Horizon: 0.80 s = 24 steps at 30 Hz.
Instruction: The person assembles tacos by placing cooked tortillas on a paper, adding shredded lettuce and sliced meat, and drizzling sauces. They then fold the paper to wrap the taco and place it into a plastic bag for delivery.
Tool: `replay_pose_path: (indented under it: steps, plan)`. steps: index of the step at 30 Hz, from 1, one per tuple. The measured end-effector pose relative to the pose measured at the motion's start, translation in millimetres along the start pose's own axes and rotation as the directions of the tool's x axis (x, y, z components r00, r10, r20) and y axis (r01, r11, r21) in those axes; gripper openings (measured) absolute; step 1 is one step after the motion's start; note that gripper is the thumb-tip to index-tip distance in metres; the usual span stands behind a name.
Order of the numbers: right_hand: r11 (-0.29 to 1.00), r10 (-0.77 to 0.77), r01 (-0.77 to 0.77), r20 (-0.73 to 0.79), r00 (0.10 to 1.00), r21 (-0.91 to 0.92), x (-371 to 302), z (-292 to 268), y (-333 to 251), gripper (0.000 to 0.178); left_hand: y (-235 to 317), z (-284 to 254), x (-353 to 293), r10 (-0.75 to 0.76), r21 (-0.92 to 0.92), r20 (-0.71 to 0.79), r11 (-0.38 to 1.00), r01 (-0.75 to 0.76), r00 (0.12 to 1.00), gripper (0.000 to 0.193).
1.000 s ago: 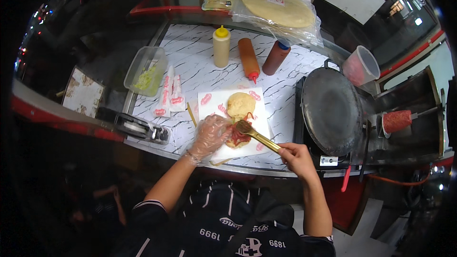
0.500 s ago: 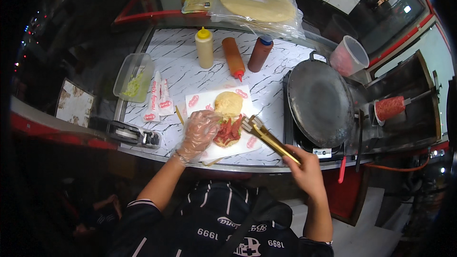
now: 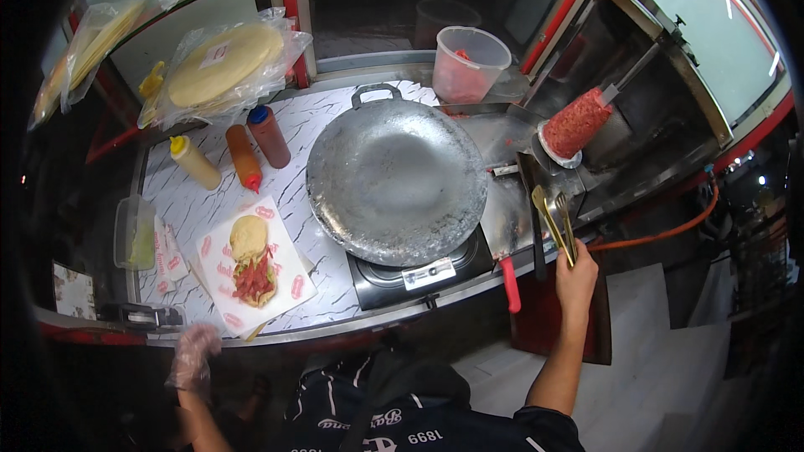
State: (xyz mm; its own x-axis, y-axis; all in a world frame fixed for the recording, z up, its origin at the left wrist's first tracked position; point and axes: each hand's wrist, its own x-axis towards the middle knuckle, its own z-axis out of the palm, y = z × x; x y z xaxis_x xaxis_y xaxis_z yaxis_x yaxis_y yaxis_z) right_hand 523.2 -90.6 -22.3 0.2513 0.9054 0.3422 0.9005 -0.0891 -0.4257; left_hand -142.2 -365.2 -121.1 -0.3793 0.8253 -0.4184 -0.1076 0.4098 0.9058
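The tongs (image 3: 553, 224) look glossy metal, the pan (image 3: 398, 180) (rough toward its rim) duller.

Pan (image 3: 394, 184) between tongs (image 3: 549, 219) and sandwich (image 3: 254, 278), narrow gap left, room behind meat (image 3: 578, 124) unclear

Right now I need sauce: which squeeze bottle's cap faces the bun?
The middle, orange bottle: its red cap faces the bun; yellow cap and blue cap point away.

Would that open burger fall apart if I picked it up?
Maybe! The burger lies open, and its meat strips look loose, so some might fall. The bun looks puffy, so it would probably squash if squeezed.
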Motion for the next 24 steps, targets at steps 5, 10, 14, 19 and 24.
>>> replay_pose_path:
  steps: [5,10,14,19,24]
  plan:
    - [0.983,0.027,-0.004,0.12,0.992,-0.186,7.2,38.5,0.1,0.04,-68.2,-32.2,-36.5,-0.454,0.261,0.13,0.873,0.411,0.882,0.032]
    - [0.91,-0.012,0.013,0.006,1.0,-0.415,-7.6,48.3,-17.3,0.046,-239.2,-81.2,-27.8,-0.654,0.541,0.118,0.673,0.504,0.747,0.03]
    - [0.95,-0.243,0.28,-0.239,0.94,0.135,-44.2,46.2,-145.4,0.034,-354.6,-114.8,-57.7,-0.604,0.813,0.133,0.52,0.262,0.786,0.032]
    - [0.689,-0.605,0.256,0.345,0.718,0.678,-142.8,135.0,-364.9,0.059,-392.2,-173.2,-35.2,-0.57,0.896,0.202,0.436,0.086,0.796,0.035]
    - [0.756,-0.165,0.043,0.127,0.978,0.653,-79.5,395.0,-416.2,0.087,-384.8,-230.9,3.1,-0.547,0.923,0.225,0.384,0.003,0.806,0.039]
